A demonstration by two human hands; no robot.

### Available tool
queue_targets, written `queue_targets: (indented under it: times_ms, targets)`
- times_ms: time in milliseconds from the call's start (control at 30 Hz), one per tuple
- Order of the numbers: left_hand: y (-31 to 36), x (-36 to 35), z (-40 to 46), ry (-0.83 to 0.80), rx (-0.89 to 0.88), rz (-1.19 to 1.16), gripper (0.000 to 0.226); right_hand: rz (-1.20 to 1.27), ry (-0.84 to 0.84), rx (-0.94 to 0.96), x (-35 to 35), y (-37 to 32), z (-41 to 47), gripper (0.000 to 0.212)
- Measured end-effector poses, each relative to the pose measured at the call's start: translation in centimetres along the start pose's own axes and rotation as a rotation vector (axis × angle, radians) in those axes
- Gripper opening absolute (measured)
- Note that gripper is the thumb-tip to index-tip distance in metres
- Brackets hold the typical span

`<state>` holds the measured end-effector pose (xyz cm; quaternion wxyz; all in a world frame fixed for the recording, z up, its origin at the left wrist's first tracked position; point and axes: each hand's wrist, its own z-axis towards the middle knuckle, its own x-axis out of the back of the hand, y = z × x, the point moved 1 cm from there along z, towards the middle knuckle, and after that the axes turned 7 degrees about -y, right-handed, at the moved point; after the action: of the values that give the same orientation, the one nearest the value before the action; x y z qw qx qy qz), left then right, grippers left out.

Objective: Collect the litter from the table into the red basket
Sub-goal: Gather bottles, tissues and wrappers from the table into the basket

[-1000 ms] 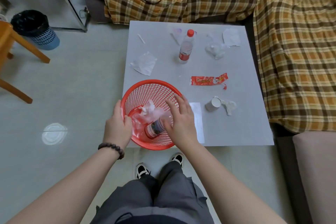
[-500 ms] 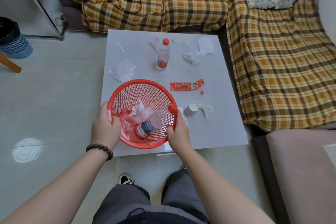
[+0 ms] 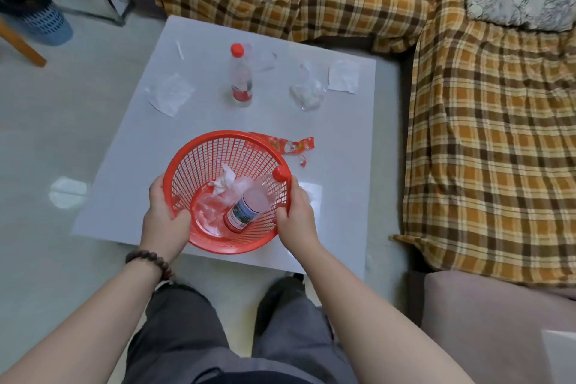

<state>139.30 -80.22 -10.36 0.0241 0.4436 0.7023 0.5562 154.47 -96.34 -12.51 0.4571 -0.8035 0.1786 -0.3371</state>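
Observation:
Both my hands hold the red basket (image 3: 218, 146) by its rim over the near part of the white table (image 3: 343, 171): my left hand (image 3: 163, 215) on the left rim, my right hand (image 3: 296, 212) on the right rim. Inside lie a plastic bottle (image 3: 249, 206) with a red cap, a crumpled tissue (image 3: 225, 181) and clear plastic. On the table remain an upright bottle (image 3: 240, 76), a red snack wrapper (image 3: 294, 145) partly behind the basket, a clear plastic bag (image 3: 307, 93), two paper pieces (image 3: 170, 93) (image 3: 343, 75) and a thin white stick (image 3: 180, 49).
A plaid-covered sofa (image 3: 483, 134) wraps the far and right sides of the table. A pinkish cushion (image 3: 498, 321) sits at the near right. A blue bin with a black liner (image 3: 34, 6) and a wooden leg (image 3: 21, 44) stand at far left on the floor.
My right hand left the basket's inside and took the right rim. The basket has shifted right and forward, now hiding the white cup and covering part of the red wrapper.

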Motion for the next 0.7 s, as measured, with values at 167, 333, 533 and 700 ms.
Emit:
queue_targets:
  times_ms: [167, 333, 533, 700]
  targets:
    - [0.2, -3.2, -2.6, 0.139, 0.115, 0.004, 0.065, -0.025, -0.184, 0.015, 2.4, 2.6, 1.3, 0.058]
    - [-1.2, -2.1, -3.1, 0.274, 0.199, 0.086, 0.062, -0.017, -0.272, -0.006, 2.4, 5.3, 4.1, 0.047]
    - [-3.8, -1.3, -3.2, 0.379, 0.273, 0.158, 0.066, -0.454, -0.293, -0.081, 3.4, 13.1, 9.3, 0.057]
    - [-5.4, -1.8, -3.2, 0.442, 0.325, 0.150, 0.065, -0.783, -0.455, -0.104, 1.5, 16.8, 11.8, 0.064]
